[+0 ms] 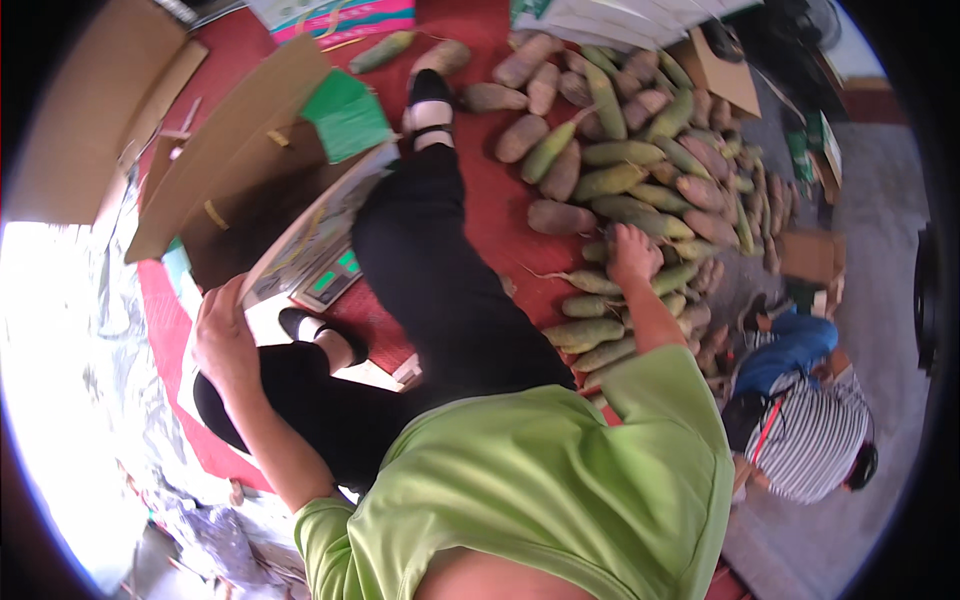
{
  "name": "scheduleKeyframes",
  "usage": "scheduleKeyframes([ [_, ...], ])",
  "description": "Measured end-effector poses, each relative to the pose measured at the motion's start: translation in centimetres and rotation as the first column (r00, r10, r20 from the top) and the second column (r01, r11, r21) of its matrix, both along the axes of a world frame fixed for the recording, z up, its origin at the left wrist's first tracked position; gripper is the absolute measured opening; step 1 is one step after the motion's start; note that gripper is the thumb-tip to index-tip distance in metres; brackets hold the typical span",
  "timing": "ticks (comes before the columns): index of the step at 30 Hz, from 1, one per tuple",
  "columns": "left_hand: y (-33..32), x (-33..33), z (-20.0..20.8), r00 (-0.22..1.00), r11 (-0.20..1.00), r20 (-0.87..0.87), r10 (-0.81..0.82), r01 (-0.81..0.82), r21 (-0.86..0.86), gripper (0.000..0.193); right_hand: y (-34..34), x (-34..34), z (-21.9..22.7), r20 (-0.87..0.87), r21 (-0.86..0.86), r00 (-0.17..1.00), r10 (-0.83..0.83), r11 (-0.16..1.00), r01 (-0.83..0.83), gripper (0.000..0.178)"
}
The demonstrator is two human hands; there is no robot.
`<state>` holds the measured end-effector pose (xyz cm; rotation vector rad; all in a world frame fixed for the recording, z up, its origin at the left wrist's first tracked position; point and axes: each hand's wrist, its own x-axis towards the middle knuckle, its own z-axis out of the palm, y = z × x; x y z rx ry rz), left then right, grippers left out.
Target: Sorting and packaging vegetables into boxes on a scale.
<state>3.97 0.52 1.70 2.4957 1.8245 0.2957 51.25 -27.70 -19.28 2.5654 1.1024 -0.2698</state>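
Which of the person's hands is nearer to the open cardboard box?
The left hand: it is at the near edge of the open cardboard box. The right hand is farther off, at the pile of roots to the right.

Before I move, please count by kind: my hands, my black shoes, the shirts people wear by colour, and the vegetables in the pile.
Hands: 2, left hand and right hand
Black shoes: 2
Green shirt: 1
Striped shirt: 1
Total: 6, without the vegetables, which overlap too much for an exact count.
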Motion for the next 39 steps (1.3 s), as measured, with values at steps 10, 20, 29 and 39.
scheduleKeyframes([
  [10, 0.2, -0.5, 0.3, 0.999, 0.999, -0.015, -0.043, 0.043, -0.002, 0.021, 5.9, 2.1, 6.7, -0.570, 0.690, 0.821, 0.042, 0.566, 0.450, 0.083],
  [20, 0.3, -1.1, 0.0, 0.998, 0.997, -0.015, -0.065, 0.066, 0.047, 0.020, 25.3, -10.3, 27.9, -0.465, 0.871, 0.426, 0.776, 0.318, 0.374, 0.086],
  [29, 0.7, -1.3, 0.0, 0.996, 0.997, -0.033, -0.080, 0.080, 0.020, 0.019, 38.6, -24.4, 22.4, -0.286, 0.819, 0.101, 0.953, 0.298, -0.490, 0.075],
  [39, 0.5, -1.1, 0.3, 0.998, 0.999, -0.025, -0.052, 0.052, -0.018, 0.020, 42.2, -27.1, 17.1, -0.488, 0.446, 0.368, 0.792, 0.588, -0.675, 0.077],
])
